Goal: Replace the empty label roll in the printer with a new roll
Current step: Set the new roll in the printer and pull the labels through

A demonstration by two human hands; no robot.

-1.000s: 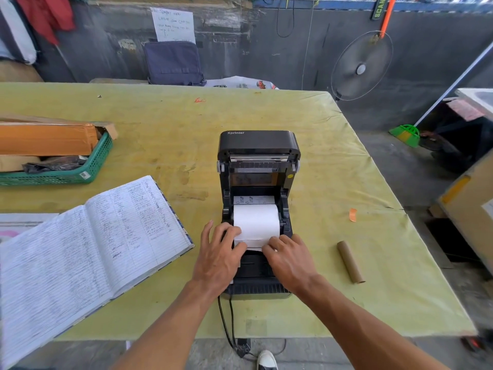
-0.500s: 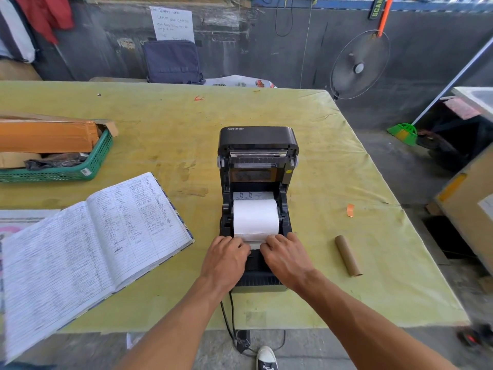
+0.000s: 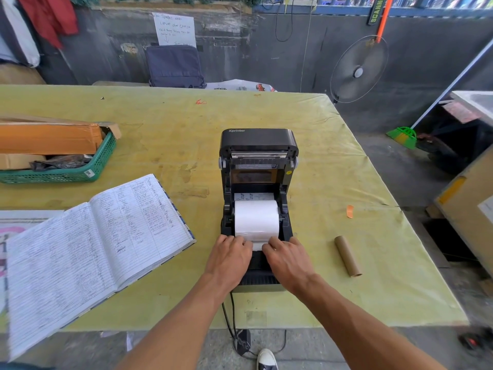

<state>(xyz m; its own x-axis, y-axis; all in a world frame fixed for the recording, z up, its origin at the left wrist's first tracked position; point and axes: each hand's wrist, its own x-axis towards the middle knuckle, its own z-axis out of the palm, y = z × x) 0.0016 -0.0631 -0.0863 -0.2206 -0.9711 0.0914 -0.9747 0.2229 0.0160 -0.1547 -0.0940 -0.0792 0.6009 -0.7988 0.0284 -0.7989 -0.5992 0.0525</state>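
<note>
— The yellow table point(image 3: 160, 124) in front of you, with the grey wall point(image 3: 266, 54) and the fan point(image 3: 358, 70) behind it, tells most of the story. The core point(image 3: 348, 256) lies on the cloth to your right, well apart from the printer point(image 3: 260, 283), so the empty one is out.

— And the new roll?

— The roll point(image 3: 256, 217) sits inside the printer, lying across it, with the lid point(image 3: 257, 138) tilted up behind. I judge that step done too, though I can't see how its ends are held.

— My hands?

— Both are at the front of the printer, just below the roll. Your left hand point(image 3: 229, 259) and right hand point(image 3: 286, 260) lie knuckles up, fingers bent down onto the loose end point(image 3: 257, 246), a strip of which shows white between them. The tips are hidden, so I cannot tell whether you pinch the paper or only press it flat.

— What's left?

— By my reckoning, you draw the end forward over the front edge, straight and centred, then bring the lid down until it latches. A feed test would follow. Nothing here shows that the printer is on, only a cable point(image 3: 231, 313) dropping off the table's near edge.

— Anything in the way?

— The book point(image 3: 93, 241) to your left lies near the printer but apart from it, and the basket point(image 3: 104, 158) is farther off. Neither touches it.
</note>
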